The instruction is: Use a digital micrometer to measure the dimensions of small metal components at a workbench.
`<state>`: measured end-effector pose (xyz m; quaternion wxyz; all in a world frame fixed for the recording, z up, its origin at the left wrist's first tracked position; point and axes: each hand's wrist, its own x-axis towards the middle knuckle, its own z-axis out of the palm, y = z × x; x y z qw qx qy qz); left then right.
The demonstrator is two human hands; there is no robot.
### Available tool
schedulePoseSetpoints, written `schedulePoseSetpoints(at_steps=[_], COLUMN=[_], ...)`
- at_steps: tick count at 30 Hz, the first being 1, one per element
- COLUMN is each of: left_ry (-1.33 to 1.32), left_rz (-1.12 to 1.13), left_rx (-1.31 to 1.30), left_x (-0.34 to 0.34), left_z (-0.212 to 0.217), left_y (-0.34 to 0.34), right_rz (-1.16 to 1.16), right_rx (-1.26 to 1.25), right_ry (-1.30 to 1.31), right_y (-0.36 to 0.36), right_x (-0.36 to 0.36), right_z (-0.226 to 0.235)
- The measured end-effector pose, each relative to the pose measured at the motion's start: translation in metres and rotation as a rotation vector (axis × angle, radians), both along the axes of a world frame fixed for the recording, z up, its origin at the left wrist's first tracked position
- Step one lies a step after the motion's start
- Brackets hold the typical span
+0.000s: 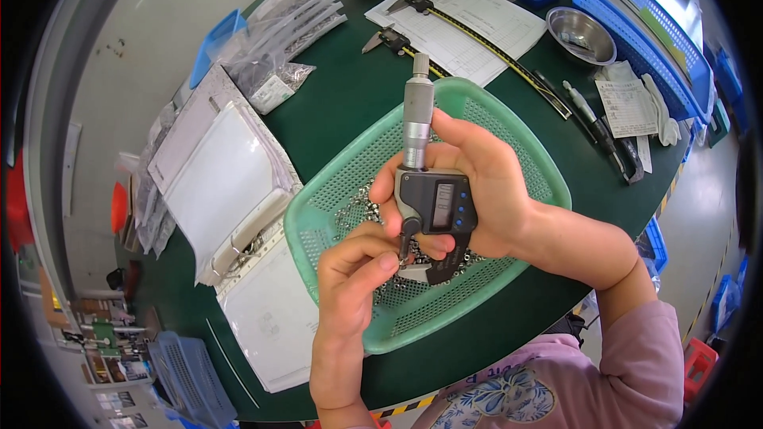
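Note:
My right hand (494, 183) is wrapped round a digital micrometer (435, 200), holding it upright with the thimble pointing away from me and its small screen facing up. My left hand (350, 274) pinches with thumb and forefinger at the micrometer's measuring gap, near the lower end of the frame. A small metal part, mostly hidden by the fingertips, seems to be held there. Beneath both hands stands a green perforated plastic basket (330, 167). Many small shiny metal parts (358, 213) lie in it, partly covered by my hands.
Left of the basket lies an open ring binder (230, 183). Plastic bags of parts (274, 40) are behind it. Two calipers (419, 5) rest on printed sheets (469, 24) at the back. A steel bowl (581, 36), a blue basket (636, 28) and a glove (666, 111) are at the right.

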<state>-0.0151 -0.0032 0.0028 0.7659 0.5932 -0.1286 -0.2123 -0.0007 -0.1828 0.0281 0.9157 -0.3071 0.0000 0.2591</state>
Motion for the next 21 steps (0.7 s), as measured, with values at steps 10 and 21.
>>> schedulePoseSetpoints(at_steps=[10,21], left_ry=[0.016,0.028], left_rz=[-0.026,-0.044], left_rx=[-0.012,0.005], left_x=[-0.0002,-0.0022], left_z=[-0.0003,0.0023], left_y=[0.0008,-0.0007], right_rz=[0.009,0.013], right_rx=[-0.033,-0.059], right_ry=[-0.037,-0.042], right_y=[0.0,0.0011], right_x=[-0.0006,-0.0009], right_z=[0.0005,0.0016])
